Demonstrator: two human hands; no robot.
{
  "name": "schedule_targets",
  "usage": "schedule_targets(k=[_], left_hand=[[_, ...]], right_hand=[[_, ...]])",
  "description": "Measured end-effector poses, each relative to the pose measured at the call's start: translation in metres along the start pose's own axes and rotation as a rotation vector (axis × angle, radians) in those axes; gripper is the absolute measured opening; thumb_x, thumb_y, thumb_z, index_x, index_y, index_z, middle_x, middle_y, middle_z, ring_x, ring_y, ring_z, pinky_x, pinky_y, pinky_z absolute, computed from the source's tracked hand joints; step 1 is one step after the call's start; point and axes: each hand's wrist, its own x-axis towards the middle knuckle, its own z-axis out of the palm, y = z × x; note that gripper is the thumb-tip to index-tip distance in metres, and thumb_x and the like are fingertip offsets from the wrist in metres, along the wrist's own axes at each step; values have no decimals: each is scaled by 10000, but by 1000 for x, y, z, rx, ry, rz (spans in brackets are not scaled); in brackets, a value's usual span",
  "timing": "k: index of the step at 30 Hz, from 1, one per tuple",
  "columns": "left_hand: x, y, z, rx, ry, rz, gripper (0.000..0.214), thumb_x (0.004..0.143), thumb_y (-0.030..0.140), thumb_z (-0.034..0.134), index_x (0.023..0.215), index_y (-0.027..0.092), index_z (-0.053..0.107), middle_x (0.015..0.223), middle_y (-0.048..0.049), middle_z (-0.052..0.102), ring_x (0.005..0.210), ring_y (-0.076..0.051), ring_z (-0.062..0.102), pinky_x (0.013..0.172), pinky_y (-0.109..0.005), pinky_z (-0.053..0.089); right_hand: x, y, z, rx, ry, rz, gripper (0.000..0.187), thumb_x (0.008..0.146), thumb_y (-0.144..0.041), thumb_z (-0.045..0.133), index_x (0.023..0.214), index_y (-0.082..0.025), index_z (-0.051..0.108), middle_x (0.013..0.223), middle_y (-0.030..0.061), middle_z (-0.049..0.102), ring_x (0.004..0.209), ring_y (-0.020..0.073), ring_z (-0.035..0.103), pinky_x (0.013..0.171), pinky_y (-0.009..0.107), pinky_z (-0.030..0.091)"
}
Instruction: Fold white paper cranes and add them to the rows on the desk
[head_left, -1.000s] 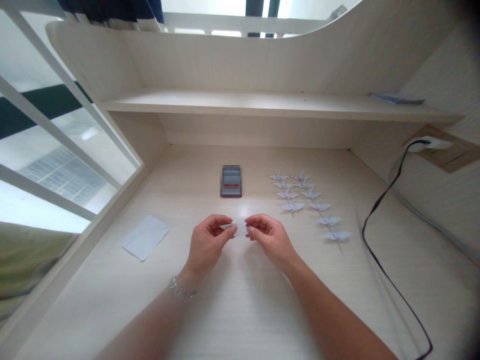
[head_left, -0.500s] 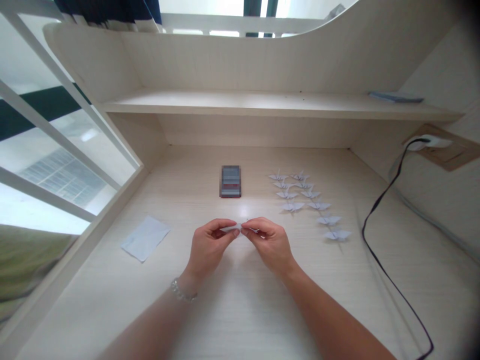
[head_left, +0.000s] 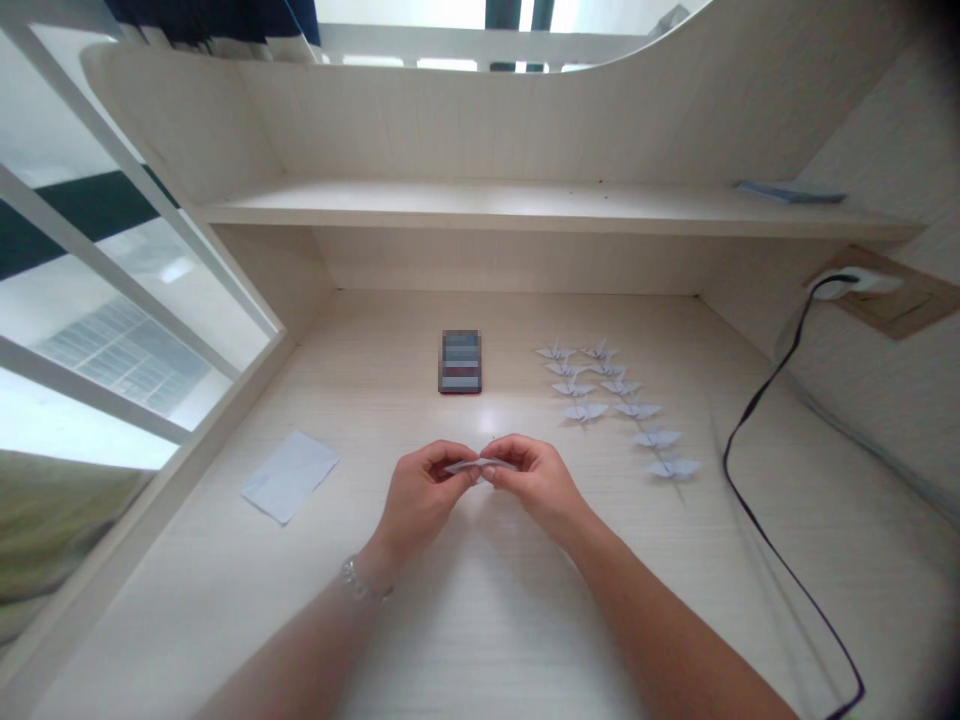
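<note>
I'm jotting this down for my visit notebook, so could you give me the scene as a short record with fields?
Left hand: pinching a small folded paper; bracelet on the wrist
Right hand: pinching the same paper's other side
Paper cranes: ten, in columns of four and six, to the right
Flat sheet: left of the hands
Dark rectangle: beyond the hands, pixelated
Black cable: far right, plugged in at the wall

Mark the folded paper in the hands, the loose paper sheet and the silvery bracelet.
Folded paper (head_left: 463,465): head view, its left part.
Loose paper sheet (head_left: 289,477): head view, its middle.
Silvery bracelet (head_left: 351,575): head view, its left end.
</note>
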Motion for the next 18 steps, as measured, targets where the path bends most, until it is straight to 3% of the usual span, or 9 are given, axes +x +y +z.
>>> schedule_targets(k=[9, 15, 18], left_hand=[[0, 0, 1, -87, -33, -54, 141, 691, 213, 670, 793, 117, 662, 759, -54, 671, 685, -153, 623, 654, -275, 539], [2, 6, 3, -171, -13, -174, 159, 643, 198, 695, 769, 106, 670, 726, -47, 655, 675, -155, 605, 627, -297, 555], [2, 8, 3, -178, -18, -186, 155, 639, 201, 694, 763, 112, 664, 719, -39, 649, 665, -146, 601, 622, -288, 551]], right_hand=[[-1, -3, 3, -63, 24, 0, 104, 673, -207, 653, 760, -156, 682, 728, 29, 666, 655, 132, 580, 625, 254, 443], [-2, -7, 5, 50, 53, 134, 134, 637, -221, 668, 748, -157, 705, 672, 21, 668, 588, 113, 563, 580, 245, 445], [-2, -8, 4, 58, 58, 135, 132, 625, -220, 676, 735, -157, 713, 659, 22, 671, 578, 109, 565, 572, 240, 446]])
